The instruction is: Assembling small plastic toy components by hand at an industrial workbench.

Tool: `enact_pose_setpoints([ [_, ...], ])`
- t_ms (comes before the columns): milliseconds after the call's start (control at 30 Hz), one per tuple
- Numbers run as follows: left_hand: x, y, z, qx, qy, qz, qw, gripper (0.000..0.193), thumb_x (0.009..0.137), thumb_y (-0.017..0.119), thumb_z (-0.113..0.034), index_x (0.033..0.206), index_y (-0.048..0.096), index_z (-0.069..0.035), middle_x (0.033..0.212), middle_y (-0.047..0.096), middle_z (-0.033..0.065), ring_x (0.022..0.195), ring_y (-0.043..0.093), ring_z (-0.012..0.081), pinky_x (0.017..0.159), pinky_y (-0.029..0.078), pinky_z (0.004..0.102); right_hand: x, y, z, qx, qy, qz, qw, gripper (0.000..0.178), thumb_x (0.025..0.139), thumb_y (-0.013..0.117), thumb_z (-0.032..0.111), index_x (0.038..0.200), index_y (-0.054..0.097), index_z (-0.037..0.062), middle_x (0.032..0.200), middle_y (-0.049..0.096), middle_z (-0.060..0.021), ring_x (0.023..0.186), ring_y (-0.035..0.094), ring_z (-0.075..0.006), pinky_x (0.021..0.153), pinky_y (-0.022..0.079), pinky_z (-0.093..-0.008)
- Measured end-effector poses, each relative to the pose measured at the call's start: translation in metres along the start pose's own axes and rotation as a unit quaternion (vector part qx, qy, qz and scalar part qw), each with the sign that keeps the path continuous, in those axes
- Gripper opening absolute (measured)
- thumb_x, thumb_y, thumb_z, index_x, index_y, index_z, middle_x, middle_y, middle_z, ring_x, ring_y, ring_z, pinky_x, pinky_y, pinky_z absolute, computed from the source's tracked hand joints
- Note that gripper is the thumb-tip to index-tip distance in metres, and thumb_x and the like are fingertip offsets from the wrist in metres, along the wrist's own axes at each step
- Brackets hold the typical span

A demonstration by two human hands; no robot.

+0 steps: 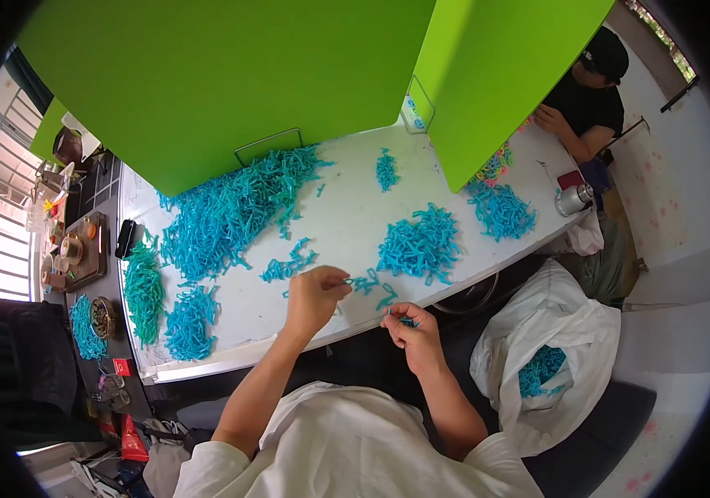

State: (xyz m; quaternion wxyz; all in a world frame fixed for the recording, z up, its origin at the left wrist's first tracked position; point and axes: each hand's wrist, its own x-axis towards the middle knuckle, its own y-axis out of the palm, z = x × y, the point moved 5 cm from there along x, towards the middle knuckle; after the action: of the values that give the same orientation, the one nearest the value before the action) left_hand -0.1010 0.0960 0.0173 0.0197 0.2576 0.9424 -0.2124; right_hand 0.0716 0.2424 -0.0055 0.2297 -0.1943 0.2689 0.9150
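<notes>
The left hand (313, 303), over the white smooth-topped table (346, 207), pinches thumb to forefinger, apparently on a small blue-green plastic clip (348, 281), though the tips are too small to be sure. The right hand (419, 339), at the near edge, curls its fingers around several blue plastic pieces (408, 321), likely a handy reserve. Loose teal plastic clips (365, 284) lie between the hands; the big blue plastic mound (234, 207) sits far left, presumably kept within reach as bulk supply.
</notes>
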Motion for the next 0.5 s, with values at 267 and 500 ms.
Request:
enact_pose_setpoints([
  [267,-0.039,-0.016,-0.017,-0.224,0.041,0.101,0.969,0.009,0.091,0.068,0.008,0.097,0.07,0.001,0.106,0.074,0.0121,0.101,0.069,0.0163,0.082,0.056,0.0286,-0.002,0.044,0.054,-0.205,-0.186,0.048,0.96,0.012,0.09,0.074,0.003,0.102,0.073,-0.0001,0.093,0.071,-0.0021,0.085,0.063,-0.0098,0.082,0.051,-0.0254],
  [500,-0.057,0.0,-0.007,-0.404,-0.089,0.215,0.884,0.007,0.097,0.062,0.005,0.101,0.06,0.0,0.094,0.073,0.011,0.088,0.07,0.016,0.074,0.054,0.0267,-0.009,0.063,0.057,-0.182,-0.194,0.132,0.955,0.011,0.09,0.072,-0.002,0.101,0.071,-0.001,0.095,0.071,-0.0054,0.087,0.066,-0.0118,0.08,0.054,-0.0267],
])
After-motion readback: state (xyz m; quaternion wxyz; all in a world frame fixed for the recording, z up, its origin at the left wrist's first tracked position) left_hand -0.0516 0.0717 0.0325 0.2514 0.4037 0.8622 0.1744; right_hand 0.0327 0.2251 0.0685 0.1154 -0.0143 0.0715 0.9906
